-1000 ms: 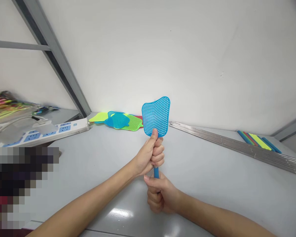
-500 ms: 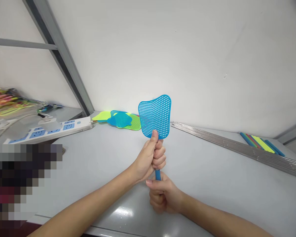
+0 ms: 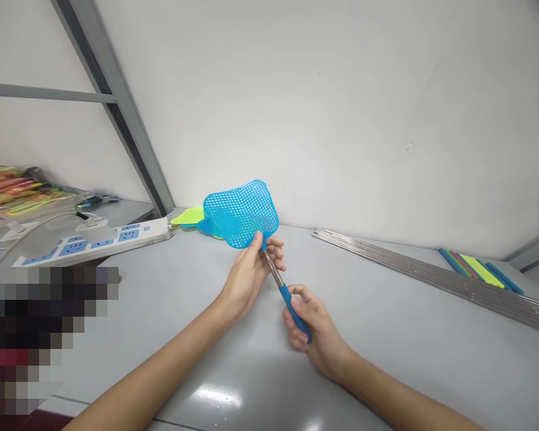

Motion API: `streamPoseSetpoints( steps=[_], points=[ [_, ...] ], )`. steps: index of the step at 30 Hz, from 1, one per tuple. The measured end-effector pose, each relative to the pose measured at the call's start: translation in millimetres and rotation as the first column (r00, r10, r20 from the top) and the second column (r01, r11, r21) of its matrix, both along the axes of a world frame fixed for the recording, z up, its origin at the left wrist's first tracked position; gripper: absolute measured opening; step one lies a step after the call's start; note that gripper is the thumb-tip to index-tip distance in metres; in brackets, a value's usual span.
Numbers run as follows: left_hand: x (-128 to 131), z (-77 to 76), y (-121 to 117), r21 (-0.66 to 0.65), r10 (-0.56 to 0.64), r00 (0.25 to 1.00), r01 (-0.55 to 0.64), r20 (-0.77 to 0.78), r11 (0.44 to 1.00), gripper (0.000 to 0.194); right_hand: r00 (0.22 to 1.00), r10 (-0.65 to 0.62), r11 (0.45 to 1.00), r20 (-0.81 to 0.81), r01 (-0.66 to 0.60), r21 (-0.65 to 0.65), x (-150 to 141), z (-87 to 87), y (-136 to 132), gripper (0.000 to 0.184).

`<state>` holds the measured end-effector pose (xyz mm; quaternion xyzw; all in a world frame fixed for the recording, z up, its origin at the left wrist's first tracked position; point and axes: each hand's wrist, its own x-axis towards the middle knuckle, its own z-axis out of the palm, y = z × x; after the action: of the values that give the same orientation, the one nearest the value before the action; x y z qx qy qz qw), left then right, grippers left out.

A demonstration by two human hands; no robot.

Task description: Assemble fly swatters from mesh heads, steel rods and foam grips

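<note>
Left grip (image 3: 250, 269) curls ahead of right grip (image 3: 313, 320)

A glossy grey counter (image 3: 408, 353) is carrying several things. Thin metal rods (image 3: 399, 264) are lying side by side, slanting along its right half, and coloured sticks (image 3: 483, 272) are resting just behind them. Overlapping yellow and blue flat pieces (image 3: 190, 216) are lying at the back; a white power strip (image 3: 155, 231) is sitting leftward.
</note>
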<state>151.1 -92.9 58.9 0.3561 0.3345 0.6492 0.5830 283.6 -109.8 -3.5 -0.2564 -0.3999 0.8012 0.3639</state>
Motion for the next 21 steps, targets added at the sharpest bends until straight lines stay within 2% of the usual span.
streamPoseSetpoints(
  steps=[3, 8, 10, 11, 13, 14, 15, 17, 18, 19, 20, 21],
  points=[
    [-2, 2.3, 1, 0.076, 0.094, 0.991, -0.086, -0.098, 0.993, 0.028, 0.987, -0.147, 0.971, 0.059, 0.132, 0.199, 10, 16.0, 16, 0.02],
    [-14, 11.8, 1, 0.233, 0.151, 0.987, -0.133, -0.06, 0.963, 0.03, 0.934, -0.356, 0.867, 0.004, 0.329, 0.373, 39, 64.0, 43, 0.023],
    [-18, 13.6, 0, 0.307, 0.264, 0.956, -0.216, -0.125, 0.927, 0.03, 0.922, -0.385, 0.837, 0.043, 0.33, 0.437, 53, 80.6, 51, 0.023],
    [-17, 13.7, -2, 0.365, 0.368, 0.91, -0.282, -0.191, 0.887, 0.028, 0.911, -0.406, 0.818, 0.071, 0.328, 0.472, 59, 87.1, 53, 0.023],
    [-13, 13.9, -6, 0.535, 0.614, 0.722, -0.397, -0.32, 0.746, 0.027, 0.883, -0.451, 0.779, 0.132, 0.317, 0.541, 69, 97.5, 56, 0.022],
    [-9, 14.7, -9, 0.647, 0.713, 0.605, -0.392, -0.354, 0.654, 0.028, 0.869, -0.469, 0.761, 0.16, 0.305, 0.573, 73, 102.0, 56, 0.022],
    [-5, 16.3, -12, 0.742, 0.767, 0.487, -0.304, -0.418, 0.598, 0.031, 0.86, -0.472, 0.75, 0.194, 0.275, 0.602, 76, 106.2, 54, 0.021],
    [4, 22.4, -19, 0.839, 0.828, 0.204, -0.05, -0.523, 0.542, 0.035, 0.855, -0.426, 0.751, 0.295, 0.152, 0.642, 80, 114.9, 48, 0.022],
    [8, 26.3, -21, 0.836, 0.834, 0.064, 0.036, -0.548, 0.547, 0.036, 0.849, -0.388, 0.755, 0.357, 0.071, 0.652, 82, 119.3, 43, 0.022],
    [11, 30.3, -23, 0.811, 0.817, -0.058, 0.1, -0.574, 0.577, 0.033, 0.835, -0.352, 0.758, 0.423, -0.01, 0.652, 83, 123.5, 38, 0.022],
    [13, 33.9, -25, 0.769, 0.784, -0.151, 0.153, -0.602, 0.62, 0.027, 0.815, -0.341, 0.753, 0.469, -0.061, 0.655, 85, 127.3, 33, 0.022],
    [14, 36.7, -26, 0.707, 0.737, -0.209, 0.208, -0.643, 0.676, 0.021, 0.795, -0.342, 0.749, 0.501, -0.091, 0.656, 86, 130.4, 29, 0.022]
  ],
)
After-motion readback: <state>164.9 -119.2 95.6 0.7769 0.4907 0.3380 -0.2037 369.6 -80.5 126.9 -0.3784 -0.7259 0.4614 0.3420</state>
